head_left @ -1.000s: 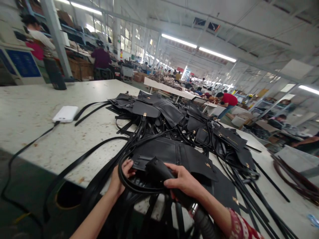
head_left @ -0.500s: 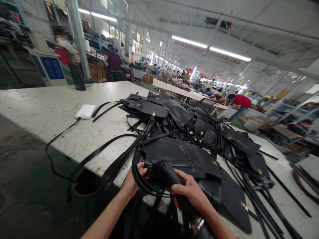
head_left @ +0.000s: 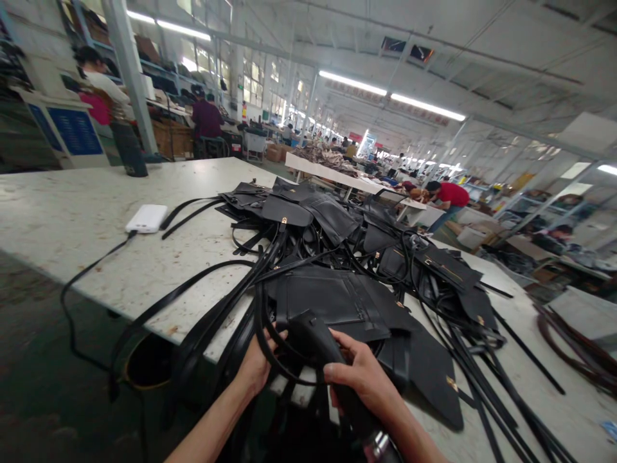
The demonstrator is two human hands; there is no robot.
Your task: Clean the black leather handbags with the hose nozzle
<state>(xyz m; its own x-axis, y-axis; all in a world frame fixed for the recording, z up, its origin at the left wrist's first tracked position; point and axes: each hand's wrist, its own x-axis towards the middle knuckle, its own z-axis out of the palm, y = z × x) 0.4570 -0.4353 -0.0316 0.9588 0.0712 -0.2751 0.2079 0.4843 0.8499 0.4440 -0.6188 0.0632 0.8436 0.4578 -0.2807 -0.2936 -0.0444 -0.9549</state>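
Observation:
My right hand (head_left: 359,373) is closed around a black hand-held tool (head_left: 318,341) with a thick handle and a silver ring low down; its exact kind is unclear. The tool's head points left, close to the near edge of a black leather bag (head_left: 322,299). My left hand (head_left: 260,360) pinches black straps at that bag's near left corner, its fingertips partly hidden by a looping strap (head_left: 263,321). The bag lies flat on the table's front edge, against a heap of similar black bags (head_left: 332,212) with gold clasps.
On the white table (head_left: 193,173) lie a white power bank (head_left: 147,218) with a black cable and a dark bottle (head_left: 129,148). Long straps (head_left: 207,321) hang over the front edge above a dark bin (head_left: 149,360). Brown coiled strips (head_left: 573,347) lie at right. Several people work farther back.
My view has turned slightly right, so the scene sits farther left. My left hand has shifted a little lower by the bag's corner; my right hand keeps hold of the tool.

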